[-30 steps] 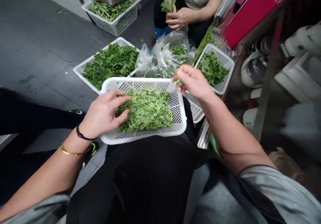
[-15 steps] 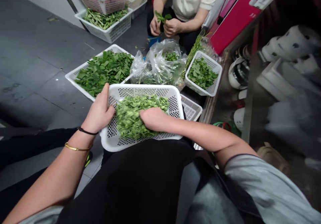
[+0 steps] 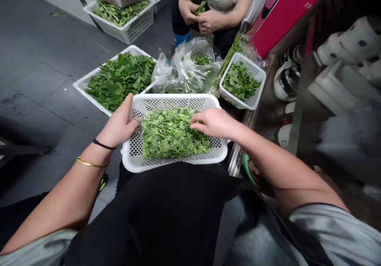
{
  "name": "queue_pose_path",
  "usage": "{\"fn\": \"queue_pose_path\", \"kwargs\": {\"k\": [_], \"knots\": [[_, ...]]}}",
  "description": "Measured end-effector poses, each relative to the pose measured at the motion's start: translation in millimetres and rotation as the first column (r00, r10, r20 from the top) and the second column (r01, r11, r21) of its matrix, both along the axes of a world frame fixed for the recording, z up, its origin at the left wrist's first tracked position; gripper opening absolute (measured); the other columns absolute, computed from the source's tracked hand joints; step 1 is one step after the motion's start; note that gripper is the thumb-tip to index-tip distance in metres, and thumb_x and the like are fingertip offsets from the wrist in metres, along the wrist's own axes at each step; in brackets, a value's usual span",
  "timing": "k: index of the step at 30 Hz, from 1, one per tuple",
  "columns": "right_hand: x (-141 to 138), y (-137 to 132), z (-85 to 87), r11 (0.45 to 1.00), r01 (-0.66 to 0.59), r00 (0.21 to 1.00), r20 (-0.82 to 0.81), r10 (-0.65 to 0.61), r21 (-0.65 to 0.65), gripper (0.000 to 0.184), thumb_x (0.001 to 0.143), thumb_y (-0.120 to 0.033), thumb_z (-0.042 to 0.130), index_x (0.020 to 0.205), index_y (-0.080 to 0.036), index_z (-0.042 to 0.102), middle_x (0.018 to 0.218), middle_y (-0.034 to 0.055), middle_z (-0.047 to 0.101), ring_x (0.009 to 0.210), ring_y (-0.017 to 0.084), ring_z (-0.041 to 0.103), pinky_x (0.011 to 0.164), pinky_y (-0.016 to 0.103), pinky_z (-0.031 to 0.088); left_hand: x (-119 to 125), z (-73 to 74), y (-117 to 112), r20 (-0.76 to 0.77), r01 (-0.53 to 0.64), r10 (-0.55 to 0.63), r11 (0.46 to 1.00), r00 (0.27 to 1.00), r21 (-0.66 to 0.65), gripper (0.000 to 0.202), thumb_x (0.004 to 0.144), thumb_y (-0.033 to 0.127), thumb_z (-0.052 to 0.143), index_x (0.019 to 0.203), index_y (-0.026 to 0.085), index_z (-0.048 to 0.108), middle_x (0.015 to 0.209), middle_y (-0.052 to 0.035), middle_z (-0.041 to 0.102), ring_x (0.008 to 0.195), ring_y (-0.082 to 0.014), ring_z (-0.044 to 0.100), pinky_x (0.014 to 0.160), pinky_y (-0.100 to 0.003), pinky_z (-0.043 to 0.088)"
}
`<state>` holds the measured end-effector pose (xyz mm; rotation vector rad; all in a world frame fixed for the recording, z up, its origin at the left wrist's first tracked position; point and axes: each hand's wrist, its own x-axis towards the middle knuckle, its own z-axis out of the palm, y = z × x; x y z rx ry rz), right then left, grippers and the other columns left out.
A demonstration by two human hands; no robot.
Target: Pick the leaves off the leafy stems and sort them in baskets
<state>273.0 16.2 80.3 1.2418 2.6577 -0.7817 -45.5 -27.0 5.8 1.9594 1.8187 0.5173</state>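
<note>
A white perforated plastic basket [image 3: 222,155] sits tilted before me, close to my black apron. Chopped leafy greens [image 3: 172,135] lie spread over its bottom. My left hand [image 3: 123,119] is closed on the basket's left rim, thumb on the inside and fingers around the outside. Over the right part of the greens is my right hand [image 3: 210,122], its fingers loosely curved with a small gap between them. I see nothing held in it; whether its fingertips touch the leaves I cannot tell.
Beyond it stand a basket of leaves [image 3: 119,79], a clear plastic bag [image 3: 195,69] of greens and a smaller basket [image 3: 262,77]. A co-worker's hands [image 3: 205,18] hold a green sprig. Stacked baskets [image 3: 127,31] stand back left; a metal shelf [image 3: 297,115] borders the right.
My right hand has moved right and lifted from the middle of the greens, its fingers loosening. The greens lie flatter and farther right. My left hand keeps its hold on the basket.
</note>
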Motion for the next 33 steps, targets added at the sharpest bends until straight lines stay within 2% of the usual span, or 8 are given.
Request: {"fn": "queue_pose_path", "kwargs": {"k": [6,9,13,22,26,29,31,33], "knots": [[-53,-13,-35.4,0.985,-0.168,0.968,0.195,0.159,0.031,0.033,0.098,-0.038,0.059,0.111,-0.012,0.075,0.096,0.0149,0.076,0.092,0.028,0.070,0.065,0.031,0.042,20,20.2,-9,-0.177,0.017,0.026,0.972,0.984,0.234,0.068,0.086,0.032,0.057,0.152,0.019,0.046,0.143,-0.0184,0.056,0.131,-0.0387,0.055,0.107,-0.053,0.049],[-56,-7,-26.4,0.976,-0.214,0.960,0.196,0.200,0.051,0.026,0.099,-0.031,0.057,0.110,-0.017,0.076,0.097,0.0114,0.077,0.092,0.026,0.069,0.064,0.029,0.039,47,47.6,-20,-0.208,0.135,-0.069,0.938,0.976,0.320,0.045,0.092,0.030,0.051,0.135,0.020,0.063,0.132,-0.0157,0.064,0.125,-0.0336,0.059,0.106,-0.049,0.049],[-48,-11,1.6,0.959,-0.233,0.963,0.177,0.204,0.159,0.032,0.102,-0.032,0.049,0.108,-0.018,0.076,0.099,0.0116,0.076,0.088,0.024,0.067,0.066,0.030,0.037,81,68.1,-20,-0.199,0.394,-0.372,0.915,0.907,0.085,0.036,0.097,0.033,0.044,0.111,0.016,0.072,0.096,-0.0121,0.075,0.091,-0.0276,0.069,0.082,-0.041,0.055],[-47,-15,18.8,0.955,-0.124,0.992,0.013,0.125,0.270,0.028,0.093,-0.019,0.047,0.094,-0.008,0.073,0.088,0.0139,0.070,0.077,0.021,0.060,0.065,0.031,0.036,84,77.6,4,-0.084,0.414,-0.406,0.903,0.910,0.115,0.024,0.088,0.026,0.052,0.069,0.018,0.065,0.061,-0.0013,0.065,0.057,-0.0151,0.056,0.058,-0.027,0.041],[-49,-4,3.2,0.980,0.196,0.849,-0.496,-0.183,-0.026,0.026,0.090,-0.027,0.047,0.077,-0.013,0.066,0.064,0.0020,0.056,0.062,0.013,0.050,0.059,0.025,0.035,97,77.4,-3,-0.020,0.232,-0.253,0.850,0.967,0.473,0.023,0.091,0.027,0.052,0.077,0.018,0.068,0.068,-0.0030,0.068,0.062,-0.0157,0.059,0.062,-0.028,0.045],[-41,6,-5.6,0.889,0.168,0.638,-0.640,-0.427,-0.426,0.027,0.092,-0.036,0.047,0.076,-0.017,0.059,0.052,-0.0060,0.038,0.048,0.009,0.034,0.049,0.022,0.029,100,76.8,-9,0.045,0.125,-0.180,0.822,0.983,0.555,0.025,0.095,0.029,0.051,0.085,0.018,0.072,0.078,-0.0055,0.073,0.070,-0.0175,0.064,0.068,-0.031,0.049],[-30,12,-7.9,0.865,0.178,0.653,-0.602,-0.460,-0.469,0.028,0.092,-0.039,0.050,0.077,-0.017,0.058,0.052,-0.0073,0.037,0.047,0.008,0.032,0.049,0.022,0.028,90,74.8,-10,0.064,0.201,-0.258,0.865,0.964,0.460,0.025,0.096,0.030,0.052,0.090,0.019,0.073,0.082,-0.0055,0.075,0.074,-0.0177,0.066,0.071,-0.031,0.051],[-19,15,-10.4,0.918,0.219,0.799,-0.479,-0.363,-0.330,0.030,0.092,-0.041,0.057,0.077,-0.016,0.060,0.055,-0.0049,0.043,0.051,0.009,0.036,0.054,0.023,0.030,75,70.8,-9,0.072,0.416,-0.447,0.871,0.891,0.261,0.023,0.093,0.029,0.054,0.090,0.020,0.075,0.082,-0.0039,0.075,0.072,-0.0164,0.066,0.071,-0.028,0.051]]}}
